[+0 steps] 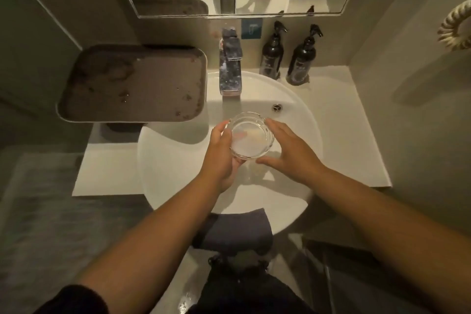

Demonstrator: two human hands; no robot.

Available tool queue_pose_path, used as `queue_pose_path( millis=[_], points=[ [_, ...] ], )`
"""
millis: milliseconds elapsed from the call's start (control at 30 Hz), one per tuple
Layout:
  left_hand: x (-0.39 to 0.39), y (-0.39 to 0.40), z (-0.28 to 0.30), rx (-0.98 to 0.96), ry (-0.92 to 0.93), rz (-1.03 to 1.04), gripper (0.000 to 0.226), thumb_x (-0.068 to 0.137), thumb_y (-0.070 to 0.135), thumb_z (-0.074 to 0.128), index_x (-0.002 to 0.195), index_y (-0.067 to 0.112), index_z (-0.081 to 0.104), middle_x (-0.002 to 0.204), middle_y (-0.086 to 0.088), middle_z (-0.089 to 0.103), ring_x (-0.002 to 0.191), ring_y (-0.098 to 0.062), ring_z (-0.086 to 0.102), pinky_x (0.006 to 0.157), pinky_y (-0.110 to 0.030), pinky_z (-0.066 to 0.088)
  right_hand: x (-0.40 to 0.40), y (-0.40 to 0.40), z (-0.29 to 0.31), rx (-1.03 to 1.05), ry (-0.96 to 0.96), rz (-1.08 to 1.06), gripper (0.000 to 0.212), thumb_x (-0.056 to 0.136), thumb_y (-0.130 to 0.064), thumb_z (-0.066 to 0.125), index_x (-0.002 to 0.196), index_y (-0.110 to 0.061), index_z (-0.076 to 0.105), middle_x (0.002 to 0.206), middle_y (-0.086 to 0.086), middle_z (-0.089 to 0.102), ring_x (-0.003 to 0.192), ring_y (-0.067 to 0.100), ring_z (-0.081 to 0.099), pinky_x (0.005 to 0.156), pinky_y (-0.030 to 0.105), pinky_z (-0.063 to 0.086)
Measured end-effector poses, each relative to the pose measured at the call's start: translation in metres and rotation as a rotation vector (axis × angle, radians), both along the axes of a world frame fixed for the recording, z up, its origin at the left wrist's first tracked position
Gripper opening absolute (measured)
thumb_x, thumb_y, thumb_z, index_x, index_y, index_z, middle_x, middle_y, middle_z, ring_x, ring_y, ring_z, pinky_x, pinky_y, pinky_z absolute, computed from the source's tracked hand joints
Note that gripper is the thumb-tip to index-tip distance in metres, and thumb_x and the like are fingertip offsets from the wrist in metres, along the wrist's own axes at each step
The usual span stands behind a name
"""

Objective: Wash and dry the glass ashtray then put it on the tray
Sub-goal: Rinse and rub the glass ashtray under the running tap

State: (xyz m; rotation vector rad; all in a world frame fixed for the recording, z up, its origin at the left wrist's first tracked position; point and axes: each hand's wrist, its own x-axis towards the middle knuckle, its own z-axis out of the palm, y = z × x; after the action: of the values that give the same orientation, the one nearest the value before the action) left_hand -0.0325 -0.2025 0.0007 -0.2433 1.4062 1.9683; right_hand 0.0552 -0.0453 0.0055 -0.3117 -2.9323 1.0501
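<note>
1. Above round white basin [178, 160]: clear round glass ashtray [251, 137] gripped by left hand [221, 158], right hand [293, 153] spread against rim.
2. Apparently mid-wash; drying, then placing on brown rectangular tray [132, 84] at bench's [107, 168] rear-left corner, not yet done.

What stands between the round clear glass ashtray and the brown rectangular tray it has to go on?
Nothing visible. The left hand holds the round clear glass ashtray over the white basin; the brown rectangular tray lies up and left. The chrome tap stands beside that path, not across it.
</note>
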Motion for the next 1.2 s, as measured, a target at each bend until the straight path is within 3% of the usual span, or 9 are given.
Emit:
queue_pose_path(
  millis=[100, 233, 367, 467, 600, 667, 800, 933, 1200],
  points=[
    [-0.011, -0.009, -0.001, 0.044, -0.059, 0.048, 0.028, 0.096, 0.042, 0.050, 0.123, 0.036, 0.051, 0.125, -0.006, 0.059, 0.110, -0.027, 0.061, 0.078, -0.044, 0.057, -0.015, -0.012, 0.004, 0.006, -0.005, 0.034, 0.097, 0.074, -0.045, 0.079, 0.151, -0.022, 0.025, 0.155, -0.001, 0.034, 0.138, 0.015, 0.035, 0.104, 0.021, 0.027],
    [-0.029, -0.016, -0.006, 0.061, -0.058, 0.066, 0.022, 0.098, 0.042, 0.047, 0.119, 0.037, 0.052, 0.122, -0.003, 0.059, 0.108, -0.025, 0.062, 0.074, -0.044, 0.058, -0.032, -0.006, 0.025, 0.035, -0.064, 0.097, 0.093, 0.078, -0.057, 0.069, 0.151, -0.021, 0.026, 0.157, 0.000, 0.030, 0.140, 0.016, 0.032, 0.108, 0.028, 0.029],
    [-0.037, -0.021, -0.008, 0.050, -0.044, 0.011, 0.031, 0.096, 0.046, 0.048, 0.126, 0.036, 0.047, 0.122, -0.001, 0.058, 0.101, -0.020, 0.065, 0.074, -0.042, 0.058, -0.063, 0.020, 0.070, 0.255, 0.114, 0.081, 0.085, 0.086, -0.061, 0.051, 0.151, -0.013, 0.025, 0.159, 0.009, 0.025, 0.144, 0.023, 0.025, 0.113, 0.034, 0.023],
    [-0.039, -0.022, -0.011, 0.050, -0.034, -0.003, 0.033, 0.096, 0.045, 0.047, 0.127, 0.035, 0.046, 0.125, -0.003, 0.057, 0.103, -0.022, 0.064, 0.078, -0.045, 0.058, -0.102, 0.029, 0.103, 0.441, 0.225, 0.176, 0.081, 0.090, -0.058, 0.052, 0.152, -0.013, 0.023, 0.160, 0.013, 0.020, 0.145, 0.027, 0.022, 0.114, 0.038, 0.024],
    [-0.044, -0.022, -0.013, 0.043, -0.038, -0.002, 0.018, 0.097, 0.042, 0.046, 0.114, 0.042, 0.052, 0.124, 0.000, 0.054, 0.108, -0.027, 0.060, 0.081, -0.055, 0.055, -0.148, 0.026, 0.123, 0.658, 0.141, 0.395, 0.074, 0.091, -0.054, 0.053, 0.151, -0.021, 0.025, 0.160, 0.012, 0.021, 0.144, 0.030, 0.025, 0.112, 0.042, 0.026],
    [-0.047, -0.021, -0.015, 0.034, -0.031, 0.000, 0.022, 0.097, 0.041, 0.045, 0.118, 0.040, 0.051, 0.126, -0.001, 0.052, 0.111, -0.030, 0.058, 0.082, -0.062, 0.052, -0.162, 0.022, 0.124, 0.723, 0.102, 0.450, 0.068, 0.093, -0.050, 0.053, 0.149, -0.018, 0.031, 0.157, 0.012, 0.030, 0.142, 0.030, 0.030, 0.112, 0.042, 0.029],
    [-0.049, -0.017, -0.018, 0.000, -0.036, 0.014, 0.039, 0.098, 0.039, 0.044, 0.134, 0.023, 0.046, 0.132, -0.010, 0.050, 0.114, -0.034, 0.057, 0.083, -0.068, 0.048, -0.176, 0.013, 0.126, 0.752, 0.122, 0.429, 0.047, 0.096, -0.032, 0.055, 0.138, -0.014, 0.047, 0.148, 0.014, 0.044, 0.130, 0.037, 0.045, 0.101, 0.047, 0.042],
    [-0.050, -0.014, -0.019, 0.010, -0.039, 0.020, 0.033, 0.098, 0.037, 0.046, 0.125, 0.020, 0.054, 0.127, -0.014, 0.055, 0.112, -0.035, 0.059, 0.083, -0.063, 0.050, -0.180, 0.014, 0.125, 0.739, 0.148, 0.417, 0.041, 0.093, -0.015, 0.059, 0.134, -0.014, 0.054, 0.146, 0.012, 0.048, 0.130, 0.035, 0.047, 0.099, 0.043, 0.042],
    [-0.048, -0.012, -0.019, -0.012, -0.028, 0.012, 0.032, 0.100, 0.036, 0.045, 0.124, 0.018, 0.055, 0.127, -0.013, 0.057, 0.111, -0.031, 0.061, 0.087, -0.062, 0.050, -0.189, 0.014, 0.133, 0.661, 0.169, 0.361, 0.037, 0.092, -0.009, 0.061, 0.128, -0.019, 0.061, 0.136, 0.008, 0.058, 0.122, 0.031, 0.055, 0.095, 0.041, 0.044]
  ],
)
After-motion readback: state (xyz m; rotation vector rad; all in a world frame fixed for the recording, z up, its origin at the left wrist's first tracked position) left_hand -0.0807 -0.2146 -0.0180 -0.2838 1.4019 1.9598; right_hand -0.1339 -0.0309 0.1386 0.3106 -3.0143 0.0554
